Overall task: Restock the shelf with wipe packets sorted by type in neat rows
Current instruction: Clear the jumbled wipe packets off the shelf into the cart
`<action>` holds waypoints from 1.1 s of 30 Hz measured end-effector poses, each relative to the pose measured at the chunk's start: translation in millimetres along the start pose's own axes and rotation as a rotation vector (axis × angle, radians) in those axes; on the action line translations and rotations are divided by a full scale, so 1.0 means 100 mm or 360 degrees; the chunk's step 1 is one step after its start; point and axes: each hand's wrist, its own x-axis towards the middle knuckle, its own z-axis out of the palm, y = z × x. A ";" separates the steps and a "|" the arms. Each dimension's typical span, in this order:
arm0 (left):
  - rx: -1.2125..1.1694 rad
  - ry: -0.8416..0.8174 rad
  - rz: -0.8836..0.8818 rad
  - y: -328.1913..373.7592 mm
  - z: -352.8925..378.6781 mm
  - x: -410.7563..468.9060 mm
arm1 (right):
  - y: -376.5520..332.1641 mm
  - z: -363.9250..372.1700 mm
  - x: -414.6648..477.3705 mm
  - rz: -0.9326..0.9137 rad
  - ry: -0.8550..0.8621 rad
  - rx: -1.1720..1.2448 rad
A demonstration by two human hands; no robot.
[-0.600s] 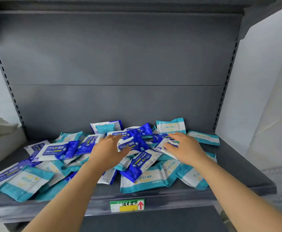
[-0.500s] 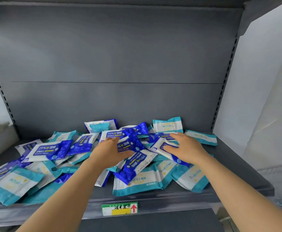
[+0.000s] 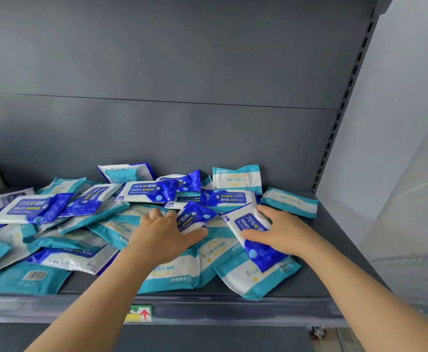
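A loose heap of flat plastic wipe packets (image 3: 81,232), teal-and-white mixed with dark-blue-and-white, covers the grey metal shelf (image 3: 340,252) (all unsorted). The left grip (image 3: 164,235) is clasped on a crumpled dark blue alcohol-wipe packet (image 3: 192,218) mid-heap, thumb beneath, fingers above. The right grip (image 3: 281,232) grasps a blue-and-white 75% alcohol packet (image 3: 248,224) just beside it, thumb across its face, fingers on its far edge.

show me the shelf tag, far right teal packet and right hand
shelf tag (image 3: 140,313), head view, its printed face
teal packet (image 3: 287,200), head view, white middle band
right hand (image 3: 284,231), head view, back of hand
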 end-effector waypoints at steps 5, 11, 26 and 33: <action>-0.0451 -0.0003 -0.0081 0.01 0.05 -0.13 | 0.00 -0.01 -0.08 -0.0004 -0.0013 0.0151; 0.0128 -0.0115 -0.0090 -0.07 -0.04 -0.34 | 0.04 -0.08 -0.22 0.0009 0.0024 0.0101; -0.0503 0.0006 -0.0124 -0.01 0.00 -0.51 | 0.05 0.20 -0.69 -0.0031 0.0146 0.0924; -0.0730 -0.0153 -0.0135 -0.03 0.01 -0.52 | -0.09 0.27 -0.81 0.0056 0.0197 0.1099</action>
